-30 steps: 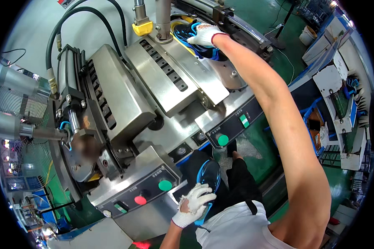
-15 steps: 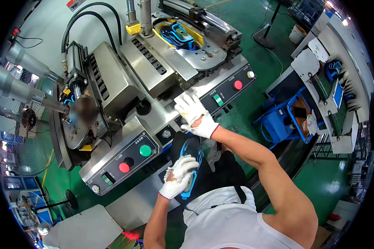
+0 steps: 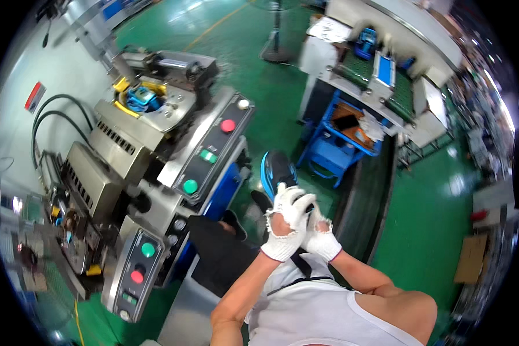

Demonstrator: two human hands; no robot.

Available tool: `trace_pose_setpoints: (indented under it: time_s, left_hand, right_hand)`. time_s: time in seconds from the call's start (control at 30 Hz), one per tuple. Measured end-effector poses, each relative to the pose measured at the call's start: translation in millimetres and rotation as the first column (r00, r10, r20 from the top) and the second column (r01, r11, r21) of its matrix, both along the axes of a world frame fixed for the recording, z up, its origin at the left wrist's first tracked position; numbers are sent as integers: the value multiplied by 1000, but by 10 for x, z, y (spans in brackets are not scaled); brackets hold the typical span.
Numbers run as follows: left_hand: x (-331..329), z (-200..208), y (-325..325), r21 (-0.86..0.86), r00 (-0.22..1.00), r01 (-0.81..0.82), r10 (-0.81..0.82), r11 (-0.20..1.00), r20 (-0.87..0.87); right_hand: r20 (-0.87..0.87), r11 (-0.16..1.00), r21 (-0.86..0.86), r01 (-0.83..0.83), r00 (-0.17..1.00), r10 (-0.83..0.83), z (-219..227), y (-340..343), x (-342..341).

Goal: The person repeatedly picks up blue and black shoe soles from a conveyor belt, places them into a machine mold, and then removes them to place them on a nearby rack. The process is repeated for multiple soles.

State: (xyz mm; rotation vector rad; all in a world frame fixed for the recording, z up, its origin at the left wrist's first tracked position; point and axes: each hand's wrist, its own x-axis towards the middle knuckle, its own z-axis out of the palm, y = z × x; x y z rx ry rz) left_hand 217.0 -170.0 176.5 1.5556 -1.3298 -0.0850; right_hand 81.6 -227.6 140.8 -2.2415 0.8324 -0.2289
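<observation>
Head view: holding a black-and-blue shoe (image 3: 279, 167) in front of the waist, out ahead of both hands, running its long axis away from the body, toe foremost and angling slightly left. Grasping its rear part with the left hand (image 3: 287, 218), bending fingers across it. Pressing the right hand (image 3: 321, 233) in close beside the left, hiding too much of its fingers to tell whether gripping or merely touching; lying about equally near for either hand. Facing green floor (image 3: 248, 63) beyond the toe. Meeting a blue basket (image 3: 354, 144) on a blue stand (image 3: 331, 157) ahead and to the right, partly blocking the way to a white machine (image 3: 319, 57) carrying another blue shoe (image 3: 365, 45). Being hemmed in on the left by a steel press (image 3: 92, 173), thrusting a control panel (image 3: 216, 138) toward the shoe and bearing a further blue shoe (image 3: 144, 100) in its yellow-edged mould.
</observation>
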Motion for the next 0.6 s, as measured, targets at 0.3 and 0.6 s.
trace_pose_setpoints:
  time_s: [0.3, 0.6]
  left_hand:
    - [-515, 671, -941, -224, 870, 472, -408, 853, 277]
    - [181, -419, 546, 304, 995, 102, -91, 947, -52]
  right_hand:
    - [407, 631, 429, 646, 485, -774, 459, -1859, -750]
    - [302, 512, -37, 858, 498, -813, 1055, -5516, -1318]
